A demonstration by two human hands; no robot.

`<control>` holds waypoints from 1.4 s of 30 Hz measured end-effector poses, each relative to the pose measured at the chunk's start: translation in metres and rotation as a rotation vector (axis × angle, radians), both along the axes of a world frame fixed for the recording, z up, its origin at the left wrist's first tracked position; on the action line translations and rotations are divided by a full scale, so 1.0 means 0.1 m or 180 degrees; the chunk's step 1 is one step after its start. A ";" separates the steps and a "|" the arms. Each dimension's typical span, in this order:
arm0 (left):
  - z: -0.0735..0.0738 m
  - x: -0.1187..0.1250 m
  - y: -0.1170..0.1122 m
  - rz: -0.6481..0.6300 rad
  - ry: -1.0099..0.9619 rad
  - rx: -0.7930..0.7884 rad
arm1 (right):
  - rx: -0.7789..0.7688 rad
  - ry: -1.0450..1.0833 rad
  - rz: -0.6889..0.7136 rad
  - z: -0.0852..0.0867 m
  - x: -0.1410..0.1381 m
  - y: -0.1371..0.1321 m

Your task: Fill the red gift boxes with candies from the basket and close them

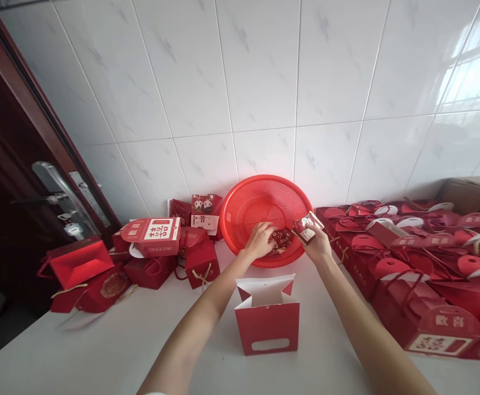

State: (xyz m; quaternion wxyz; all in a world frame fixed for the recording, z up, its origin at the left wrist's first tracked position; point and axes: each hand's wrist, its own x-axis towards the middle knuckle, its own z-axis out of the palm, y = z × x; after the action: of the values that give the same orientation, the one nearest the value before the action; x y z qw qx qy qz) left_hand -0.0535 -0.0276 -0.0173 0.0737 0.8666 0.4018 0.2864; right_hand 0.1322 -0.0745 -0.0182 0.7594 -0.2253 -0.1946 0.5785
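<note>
A red plastic basket (pixel 232 219) leans against the wall, with several small dark red printed packets (pixel 281 240) low in its near right part. Inside it, my left hand (pixel 260 240) has its fingers bent down onto these packets, closed at the edge of one. At the basket's right rim my right hand (pixel 318 246) grips small red-and-white printed packets (pixel 306 224) between thumb and fingers; their exact number is unclear. Between my forearms stands an upright red gift box (pixel 267 323), its white-lined top open and a pale oval opening on its front.
Packed rows of red gift boxes (pixel 424 321) fill the right side. More red boxes (pixel 153 236) lie piled at the left, some with cord handles. A cardboard box (pixel 468 195) sits at the far right. A dark door with a metal handle (pixel 52 178) borders the white table on the left.
</note>
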 end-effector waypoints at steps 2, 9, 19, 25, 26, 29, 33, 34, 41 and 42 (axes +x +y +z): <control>0.04 0.11 0.00 -0.0385 0.0363 -0.0022 | -0.0061 0.0062 0.0116 -0.05 0.05 0.02; 0.09 0.47 0.06 -0.0602 0.1013 -0.0277 | 0.0097 0.0143 0.0131 -0.12 0.18 0.09; 0.05 0.64 0.12 -0.0019 0.0531 -0.0782 | 0.0129 -0.0125 -0.0106 0.05 0.18 0.02; 0.05 0.50 0.10 -0.0104 -0.0227 -0.1356 | 0.0179 -0.0248 -0.0106 0.14 0.12 -0.04; 0.06 0.48 0.10 -0.0142 -0.0398 -0.1483 | 0.0168 -0.0226 -0.0122 0.16 0.11 -0.05; 0.13 0.41 0.09 -0.0242 -0.1047 -0.1820 | 0.0184 -0.0229 -0.0143 0.23 0.07 -0.09; 0.30 0.28 0.03 -0.0351 -0.1929 -0.2112 | 0.0236 -0.0300 -0.0023 0.31 0.03 -0.14; 0.34 0.24 0.00 -0.0387 -0.2094 -0.2183 | 0.0235 -0.0322 -0.0006 0.33 0.02 -0.15; 0.61 -0.01 -0.34 -0.0714 -0.2704 -0.2550 | 0.0231 -0.0596 0.0364 0.49 -0.06 -0.28; 0.65 -0.04 -0.38 -0.0769 -0.2697 -0.2565 | 0.0245 -0.0673 0.0467 0.51 -0.07 -0.31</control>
State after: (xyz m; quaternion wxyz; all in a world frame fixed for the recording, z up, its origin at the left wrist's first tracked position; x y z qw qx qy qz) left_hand -0.0577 -0.0660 0.0478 0.5827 0.6202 0.3130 0.4218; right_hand 0.1251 -0.1058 0.0332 0.6985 -0.2408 -0.3115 0.5976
